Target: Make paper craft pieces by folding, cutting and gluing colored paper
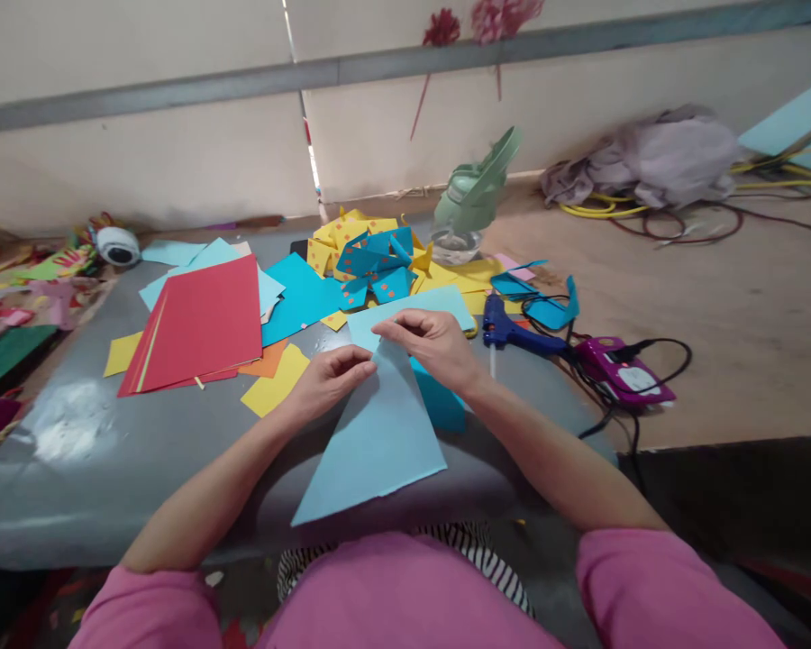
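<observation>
A light blue paper [382, 442], shaped like a triangle with its wide end toward me, hangs over the front of the grey table. My left hand [338, 371] pinches its left edge near the narrow top. Close beside it, my right hand [429, 338] has thumb and forefinger pressed together at the paper's top. Another pale blue sheet [446, 305] lies behind my hands, and a darker blue piece [439, 397] shows under my right wrist.
Red sheets [206, 324] lie left on the grey table [141, 451]. Folded yellow and blue spotted paper shapes [375, 261] sit at the back. A blue glue gun [523, 333] and purple power strip [622, 371] with cables are right. A green fan [473, 194] stands behind.
</observation>
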Demonstrator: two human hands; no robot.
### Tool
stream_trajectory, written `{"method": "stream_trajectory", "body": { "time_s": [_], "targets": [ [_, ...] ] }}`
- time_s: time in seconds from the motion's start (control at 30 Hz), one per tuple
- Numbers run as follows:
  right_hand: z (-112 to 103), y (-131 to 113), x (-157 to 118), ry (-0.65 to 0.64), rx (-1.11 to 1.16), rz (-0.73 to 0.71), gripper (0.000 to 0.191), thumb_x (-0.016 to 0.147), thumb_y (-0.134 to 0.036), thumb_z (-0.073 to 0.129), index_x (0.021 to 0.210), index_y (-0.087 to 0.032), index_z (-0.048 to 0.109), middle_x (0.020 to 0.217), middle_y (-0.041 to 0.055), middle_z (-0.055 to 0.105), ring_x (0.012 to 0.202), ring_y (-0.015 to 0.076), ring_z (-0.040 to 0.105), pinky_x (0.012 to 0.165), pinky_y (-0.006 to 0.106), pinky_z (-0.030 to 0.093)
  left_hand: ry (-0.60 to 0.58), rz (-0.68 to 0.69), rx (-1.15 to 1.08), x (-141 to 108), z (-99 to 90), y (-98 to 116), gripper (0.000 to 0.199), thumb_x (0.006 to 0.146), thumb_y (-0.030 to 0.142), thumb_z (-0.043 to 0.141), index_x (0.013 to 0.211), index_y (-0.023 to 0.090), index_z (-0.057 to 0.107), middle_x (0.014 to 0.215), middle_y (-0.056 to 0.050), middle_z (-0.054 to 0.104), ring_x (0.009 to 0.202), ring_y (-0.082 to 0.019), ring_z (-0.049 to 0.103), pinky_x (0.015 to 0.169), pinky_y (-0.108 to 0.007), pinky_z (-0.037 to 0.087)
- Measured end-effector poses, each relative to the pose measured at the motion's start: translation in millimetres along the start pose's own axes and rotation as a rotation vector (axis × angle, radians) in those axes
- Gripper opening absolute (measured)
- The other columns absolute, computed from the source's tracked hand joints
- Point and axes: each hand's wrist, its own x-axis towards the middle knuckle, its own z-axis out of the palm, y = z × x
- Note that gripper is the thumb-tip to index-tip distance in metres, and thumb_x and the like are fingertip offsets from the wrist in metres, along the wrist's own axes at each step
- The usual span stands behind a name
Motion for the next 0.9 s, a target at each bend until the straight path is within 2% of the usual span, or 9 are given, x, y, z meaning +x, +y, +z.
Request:
{"method": "stream_trajectory", "body": {
  "time_s": [0.1,0.23,0.33,0.43,0.7,0.83,0.9],
  "targets": [
    [7.1,4.5,-2.8,-0.046,0.003,0.009,0.042,0.082,-0.059,0.068,0.069,-0.019,0.068,0.066,-0.0013,0.056,0.063,0.0121,0.044,0.058,0.028,0.034,0.073,-0.003,0.024,-2.0,4.2,1.6,0.036,0.086,0.054,0.059,0.083,0.019,0.065,0.072,0.001,0.056,0.070,-0.014,0.047,0.065,-0.026,0.039],
    [10.7,10.1,-4.1,-0.088,0.004,0.055,0.046,0.084,-0.062,0.066,0.066,-0.020,0.061,0.060,-0.0037,0.047,0.057,0.0108,0.039,0.053,0.028,0.031,0.113,0.018,0.062,-3.6,3.3,2.8,0.037,0.091,0.052,0.053,0.078,0.019,0.063,0.066,0.002,0.048,0.065,-0.013,0.042,0.060,-0.025,0.034],
    [9.9,11.4,-3.4,-0.127,-0.015,0.059,0.051,0.082,-0.065,0.066,0.061,-0.022,0.051,0.058,-0.0048,0.039,0.057,0.0107,0.036,0.052,0.027,0.029,0.133,0.037,0.068,-3.7,1.0,2.8,0.036,0.092,0.050,0.052,0.077,0.019,0.062,0.064,0.002,0.045,0.064,-0.012,0.040,0.058,-0.025,0.033],
    [10.5,11.1,-3.2,-0.132,-0.036,0.050,0.050,0.082,-0.065,0.065,0.061,-0.022,0.048,0.057,-0.0051,0.037,0.057,0.0111,0.035,0.052,0.027,0.027,0.141,0.041,0.058,-3.7,0.8,3.1,0.035,0.091,0.048,0.053,0.076,0.018,0.062,0.064,0.003,0.045,0.063,-0.012,0.040,0.058,-0.025,0.032],
    [14.6,14.6,-3.2,-0.030,-0.122,0.031,0.052,0.083,-0.058,0.064,0.060,-0.024,0.033,0.061,-0.0058,0.027,0.061,0.0112,0.026,0.055,0.029,0.023,0.080,-0.029,-0.001,-5.4,3.6,4.1,0.032,0.088,0.046,0.057,0.073,0.018,0.061,0.063,0.003,0.047,0.061,-0.011,0.039,0.057,-0.025,0.032],
    [11.1,17.1,-2.3,-0.110,-0.101,0.056,0.055,0.081,-0.062,0.066,0.059,-0.023,0.034,0.062,-0.0056,0.027,0.061,0.0106,0.027,0.054,0.028,0.022,0.064,-0.038,-0.046,-5.3,2.4,0.3,0.033,0.088,0.046,0.057,0.072,0.018,0.060,0.062,0.003,0.047,0.060,-0.010,0.041,0.057,-0.024,0.034],
    [7.7,18.6,-0.2,-0.094,-0.077,0.077,0.057,0.081,-0.063,0.067,0.058,-0.023,0.034,0.061,-0.0059,0.027,0.059,0.0100,0.026,0.053,0.028,0.022,0.008,-0.074,-0.081,-5.6,1.5,-1.8,0.033,0.087,0.047,0.060,0.074,0.017,0.063,0.063,0.003,0.050,0.061,-0.010,0.045,0.058,-0.024,0.037]
  ]
}}
